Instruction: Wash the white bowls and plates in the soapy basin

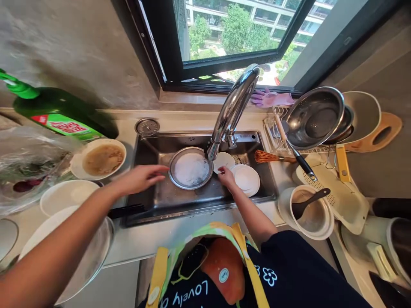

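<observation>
A round metal basin point(173, 176) full of white suds sits in the stainless steel sink point(180, 199), under the faucet point(231, 105). To its left is my left hand point(146, 177), fingers stretched toward the rim and nothing in them. My right hand point(227, 177) hovers between the basin and the white dishes, its fingers loosely bent and partly hidden from me; I see nothing held. Just beyond it lies a small white dish point(224, 159). A stack of white dishes point(253, 182) rests beside that hand on the sink's right side.
Left of the sink stand a bowl of brown liquid point(104, 158), white bowls point(69, 194) and a big green soap bottle point(61, 111). On the right are a dish rack point(272, 132) with pans, a bamboo brush point(268, 157) and a white pot point(316, 218) with a ladle.
</observation>
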Motion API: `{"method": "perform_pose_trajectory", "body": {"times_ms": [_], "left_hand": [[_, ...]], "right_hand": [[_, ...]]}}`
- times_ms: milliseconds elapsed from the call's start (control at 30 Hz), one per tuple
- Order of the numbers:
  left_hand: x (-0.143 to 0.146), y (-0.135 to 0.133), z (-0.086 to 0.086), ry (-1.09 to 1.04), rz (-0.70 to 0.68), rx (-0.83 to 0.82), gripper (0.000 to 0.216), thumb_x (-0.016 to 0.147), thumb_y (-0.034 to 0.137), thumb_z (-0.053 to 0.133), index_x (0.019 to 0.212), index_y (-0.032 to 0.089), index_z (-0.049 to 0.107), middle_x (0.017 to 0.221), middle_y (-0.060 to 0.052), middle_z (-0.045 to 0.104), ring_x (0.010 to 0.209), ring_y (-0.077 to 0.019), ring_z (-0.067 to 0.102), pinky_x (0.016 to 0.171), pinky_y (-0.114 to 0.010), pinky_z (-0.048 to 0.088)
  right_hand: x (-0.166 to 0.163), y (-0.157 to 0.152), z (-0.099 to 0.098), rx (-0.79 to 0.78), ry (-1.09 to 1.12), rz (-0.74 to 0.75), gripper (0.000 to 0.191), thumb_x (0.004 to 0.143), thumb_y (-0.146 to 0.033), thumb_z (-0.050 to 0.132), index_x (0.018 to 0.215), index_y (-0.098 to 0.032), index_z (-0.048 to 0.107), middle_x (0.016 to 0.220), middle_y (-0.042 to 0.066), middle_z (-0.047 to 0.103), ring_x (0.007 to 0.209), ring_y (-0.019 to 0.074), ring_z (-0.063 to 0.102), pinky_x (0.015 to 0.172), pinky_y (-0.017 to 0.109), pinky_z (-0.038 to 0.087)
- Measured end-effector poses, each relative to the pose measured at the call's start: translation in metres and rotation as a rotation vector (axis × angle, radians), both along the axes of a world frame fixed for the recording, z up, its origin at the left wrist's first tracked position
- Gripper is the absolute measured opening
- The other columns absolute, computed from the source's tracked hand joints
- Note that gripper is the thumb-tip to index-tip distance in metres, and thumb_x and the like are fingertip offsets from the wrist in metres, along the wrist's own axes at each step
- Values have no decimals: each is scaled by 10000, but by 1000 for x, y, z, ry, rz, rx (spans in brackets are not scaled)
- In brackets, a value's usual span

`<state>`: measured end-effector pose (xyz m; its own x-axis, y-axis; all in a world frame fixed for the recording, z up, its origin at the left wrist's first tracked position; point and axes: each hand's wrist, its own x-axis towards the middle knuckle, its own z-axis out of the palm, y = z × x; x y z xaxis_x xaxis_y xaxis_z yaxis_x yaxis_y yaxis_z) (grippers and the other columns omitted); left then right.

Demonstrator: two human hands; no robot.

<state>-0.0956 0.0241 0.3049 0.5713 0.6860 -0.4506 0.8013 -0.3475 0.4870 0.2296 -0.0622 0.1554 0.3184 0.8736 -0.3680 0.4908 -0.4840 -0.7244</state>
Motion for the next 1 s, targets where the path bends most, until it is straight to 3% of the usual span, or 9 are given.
{"method": "perform_pose_trajectory", "body": {"times_ms": [67,167,300,400,533,633,833,933,1000], "left_hand": [[51,-1,-27,-41,-182,-129,452,797,435,475,1180,221,587,1110,-46,685,955,-177,640,856,-269,463],[118,-9,-71,-25,-312,-212,407,817,332,493,1185,189,590,1113,-87,681,972,-208,643,844,-284,462],[182,-32,-116,-27,-345,-188,395,812,265,525,1183,150,596,1129,-120,669,995,-229,631,847,-291,455],[203,-51,-136,-93,-336,-248,373,840,269,499,1188,167,587,1121,-100,675,980,-196,635,834,-264,454],[201,-68,-147,-150,-311,-282,358,847,279,496,1175,174,591,1115,-86,678,995,-190,628,850,-268,449],[194,-72,-149,-167,-238,-325,340,843,272,494,1145,165,609,1102,-87,682,965,-187,636,835,-269,459],[194,-70,-143,-291,-19,-309,334,839,256,462,1105,141,628,1019,-96,695,905,-200,640,836,-319,476],[193,-73,-137,-437,57,-323,379,802,230,493,1156,143,596,1059,-105,674,926,-196,630,849,-331,483],[191,-78,-132,-558,26,-353,516,738,218,572,1250,172,528,1169,-111,625,1016,-203,601,859,-328,485]], "right_hand": [[42,-7,1,21,-341,-24,311,760,-84,472,1038,-147,599,1077,96,630,1004,196,550,900,310,409],[94,-20,2,-103,-699,-52,374,814,-66,398,1135,-118,582,1148,158,606,1089,262,521,903,372,394],[121,-30,-4,-323,-760,134,369,878,-81,340,1144,-103,595,1109,181,632,1078,246,554,860,320,407],[123,-30,-7,-428,-732,218,413,928,-143,293,1258,-146,540,1081,161,658,1014,228,605,818,301,421],[130,-32,-3,-508,-657,270,459,893,-191,408,1344,-259,459,1101,103,667,980,231,627,774,286,427],[132,-41,6,-465,-661,264,430,868,-219,452,1294,-258,493,1026,84,684,938,228,632,735,270,415],[118,-75,38,-209,-750,263,315,893,-207,369,1162,-208,534,891,63,677,778,199,618,658,253,371],[105,-92,57,-29,-714,384,279,880,-170,367,1066,-203,572,948,63,660,815,181,598,673,238,372],[93,-101,70,76,-676,502,260,869,-150,388,1014,-211,595,1069,72,636,871,168,584,711,228,378]]}}
